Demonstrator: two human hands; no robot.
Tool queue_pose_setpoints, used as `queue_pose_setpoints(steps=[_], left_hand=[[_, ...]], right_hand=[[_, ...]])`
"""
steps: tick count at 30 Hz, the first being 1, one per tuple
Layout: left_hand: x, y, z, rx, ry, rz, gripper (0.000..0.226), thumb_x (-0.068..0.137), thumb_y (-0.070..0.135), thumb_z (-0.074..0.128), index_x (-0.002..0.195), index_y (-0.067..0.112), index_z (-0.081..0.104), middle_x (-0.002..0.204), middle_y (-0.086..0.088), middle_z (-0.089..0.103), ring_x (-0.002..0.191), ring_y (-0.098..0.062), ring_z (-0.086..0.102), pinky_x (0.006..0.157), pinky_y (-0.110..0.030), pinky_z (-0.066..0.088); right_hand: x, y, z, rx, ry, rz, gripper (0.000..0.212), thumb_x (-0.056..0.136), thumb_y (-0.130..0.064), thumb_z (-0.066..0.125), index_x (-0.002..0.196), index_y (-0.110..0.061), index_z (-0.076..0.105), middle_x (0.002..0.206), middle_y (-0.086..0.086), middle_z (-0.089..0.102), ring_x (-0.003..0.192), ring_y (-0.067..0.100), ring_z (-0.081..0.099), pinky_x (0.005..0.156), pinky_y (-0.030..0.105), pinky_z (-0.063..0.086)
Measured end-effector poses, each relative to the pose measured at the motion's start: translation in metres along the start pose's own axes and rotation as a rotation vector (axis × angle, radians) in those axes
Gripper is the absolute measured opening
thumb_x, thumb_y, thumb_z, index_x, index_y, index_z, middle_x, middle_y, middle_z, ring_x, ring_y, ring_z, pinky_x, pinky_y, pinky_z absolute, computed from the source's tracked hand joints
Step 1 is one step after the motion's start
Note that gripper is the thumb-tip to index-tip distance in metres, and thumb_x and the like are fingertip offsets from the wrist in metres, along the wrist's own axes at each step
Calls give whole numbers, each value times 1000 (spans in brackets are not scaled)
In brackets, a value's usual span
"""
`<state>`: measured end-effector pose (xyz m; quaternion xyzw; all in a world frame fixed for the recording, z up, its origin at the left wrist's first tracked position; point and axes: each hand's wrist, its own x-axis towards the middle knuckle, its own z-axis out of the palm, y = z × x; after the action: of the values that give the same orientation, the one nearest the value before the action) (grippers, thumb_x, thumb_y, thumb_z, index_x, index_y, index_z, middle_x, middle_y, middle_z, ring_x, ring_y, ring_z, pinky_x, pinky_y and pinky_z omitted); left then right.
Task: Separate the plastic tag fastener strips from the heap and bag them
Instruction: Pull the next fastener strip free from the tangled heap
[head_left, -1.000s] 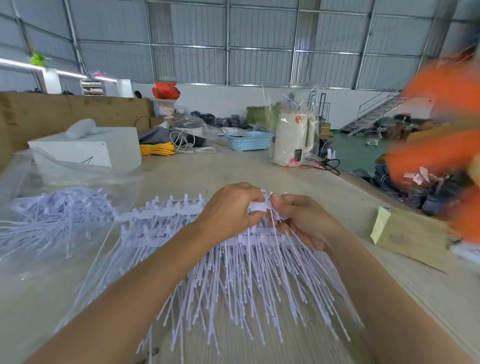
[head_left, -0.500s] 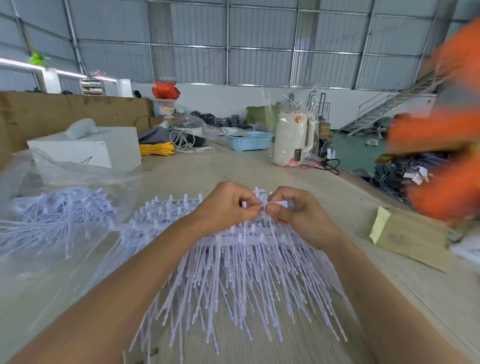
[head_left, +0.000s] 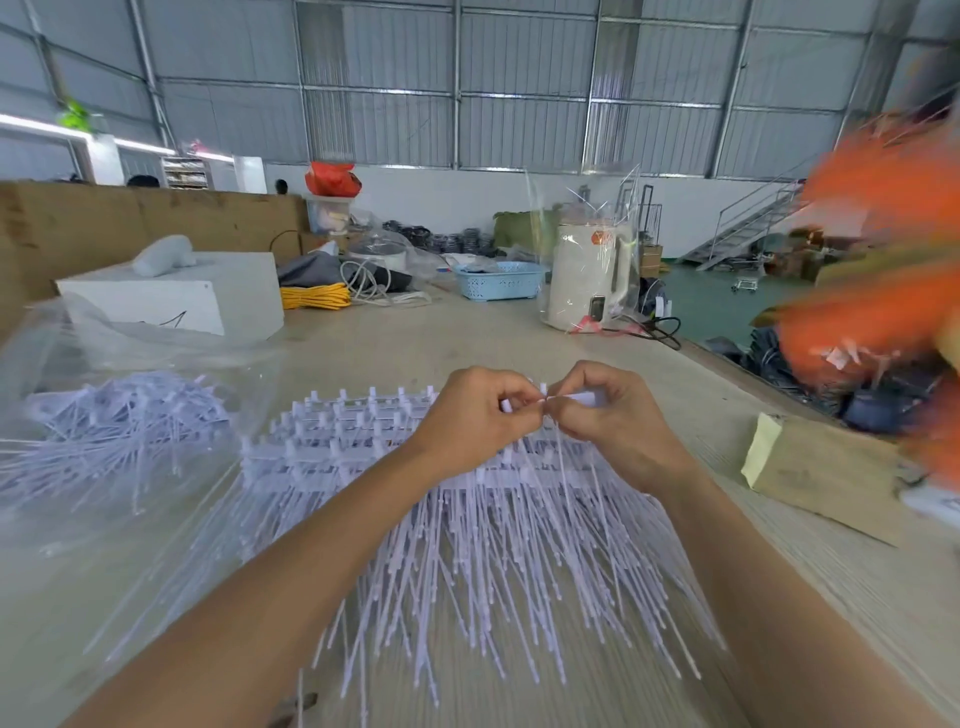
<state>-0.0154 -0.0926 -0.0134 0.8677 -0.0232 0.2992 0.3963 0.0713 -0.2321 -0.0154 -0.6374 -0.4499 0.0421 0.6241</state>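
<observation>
A heap of white plastic tag fastener strips (head_left: 467, 530) lies fanned out on the table in front of me, bars at the far side and thin tails pointing toward me. My left hand (head_left: 475, 415) and my right hand (head_left: 613, 415) meet above the heap's far edge. Both pinch the bar of one strip (head_left: 576, 399), whose white end sticks out past my right fingers. To the left a clear plastic bag (head_left: 83, 364) holds a pile of separated fasteners (head_left: 119, 421).
A brown cardboard block (head_left: 826, 478) lies at the right table edge. A white box (head_left: 208, 296), yellow cord (head_left: 314, 296), blue basket (head_left: 501, 280) and wrapped white kettle (head_left: 589, 275) stand further back. A blurred orange shape (head_left: 883, 270) moves at the right.
Both hands have lifted slightly and drawn a little apart while pinching the strip. The orange blur at the right keeps shifting.
</observation>
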Motion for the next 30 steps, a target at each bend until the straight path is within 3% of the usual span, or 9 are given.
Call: queue_pose_setpoints(steps=[3, 6, 11, 13, 15, 20, 24, 26, 30], left_hand=[[6, -3, 10, 21, 85, -16, 8, 84, 10, 67, 78, 14, 71, 60, 10, 59, 45, 4, 47, 49, -12, 37], [11, -15, 3, 83, 232, -87, 10, 85, 10, 65, 77, 9, 71, 63, 3, 61, 53, 2, 50, 55, -14, 39], [0, -13, 1, 154, 38, -28, 12, 83, 20, 70, 91, 14, 64, 74, 16, 54, 59, 6, 51, 55, -8, 38], [-1, -4, 3, 157, -31, -29, 21, 87, 21, 64, 107, 16, 58, 86, 13, 53, 68, 5, 51, 54, -4, 39], [-1, 3, -2, 128, -98, -65, 32, 89, 9, 53, 121, 15, 49, 98, 7, 49, 73, 0, 49, 55, -13, 45], [-4, 12, -12, 234, -148, -7, 52, 77, -8, 53, 123, 12, 40, 101, 4, 43, 82, -1, 45, 70, -14, 41], [-5, 13, -14, 265, -139, 33, 57, 78, -5, 57, 128, 11, 33, 108, 1, 42, 88, -8, 46, 77, -17, 43], [-5, 12, -13, 298, -135, 57, 60, 80, -2, 60, 130, 12, 30, 113, 1, 40, 90, -8, 47, 73, -9, 41], [-4, 11, -12, 348, -169, 35, 69, 80, 3, 67, 134, 16, 25, 127, -3, 35, 98, -10, 47, 79, -16, 40]], right_hand=[[0, -3, 0, -23, 102, -23, 21, 79, 7, 66, 65, -5, 58, 73, 19, 59, 60, 10, 49, 64, 27, 40], [3, -7, -4, 141, 194, -49, 30, 81, 7, 63, 59, -11, 55, 63, 1, 59, 53, 6, 49, 54, 21, 42], [11, -6, -22, 616, 342, 224, 7, 87, -5, 55, 81, -3, 52, 78, 11, 55, 54, 11, 45, 44, 17, 38], [12, -4, -27, 822, 387, 311, 19, 87, -15, 58, 95, 0, 49, 80, 10, 58, 58, 13, 57, 49, 20, 47], [13, -7, -31, 940, 449, 362, 27, 86, -17, 61, 100, 3, 48, 78, 12, 64, 62, 17, 66, 54, 22, 54], [12, -8, -22, 713, 313, 434, 9, 87, -4, 58, 94, -3, 52, 73, 9, 59, 45, 7, 49, 36, 12, 38], [9, 0, -3, 447, 170, 378, 4, 90, -4, 58, 87, -5, 61, 67, 5, 51, 49, 9, 43, 38, 15, 33], [7, 2, 4, 360, 111, 396, 22, 91, -24, 59, 85, -4, 64, 62, 6, 50, 46, 9, 43, 41, 18, 36], [4, -3, 9, 263, -6, 474, 70, 68, -69, 49, 84, -3, 65, 57, 7, 54, 44, 13, 46, 43, 22, 41]])
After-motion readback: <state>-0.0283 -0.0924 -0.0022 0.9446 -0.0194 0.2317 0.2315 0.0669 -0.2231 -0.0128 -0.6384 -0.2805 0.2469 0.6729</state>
